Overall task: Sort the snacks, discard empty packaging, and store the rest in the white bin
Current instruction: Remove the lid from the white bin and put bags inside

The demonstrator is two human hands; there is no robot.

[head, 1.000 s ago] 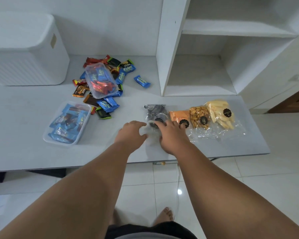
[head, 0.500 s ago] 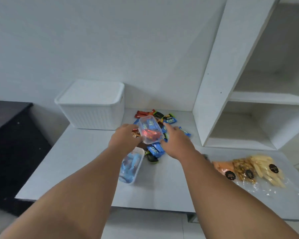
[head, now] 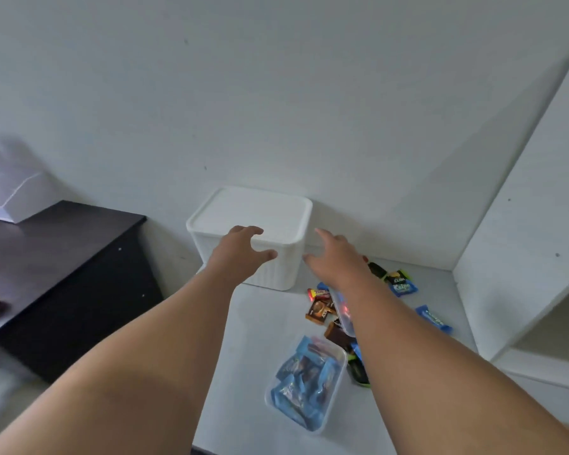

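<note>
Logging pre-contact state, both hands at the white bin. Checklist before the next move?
1. Access: the lid sits shut on the white bin: not ok for storing.
2. Top of the lid free of items: ok.
3. Empty left hand, fingers spread by the bin's front rim: ok.
4. Empty right hand, open beside the bin: ok.
5. Hands touching the bin: cannot tell.
6. Sorting done: loose wrappers lie on the table: not ok.

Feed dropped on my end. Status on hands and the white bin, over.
Left hand open, at front rim of white bin. Right hand open, beside its right corner. Both empty. Lid on, blocking storage.
</note>
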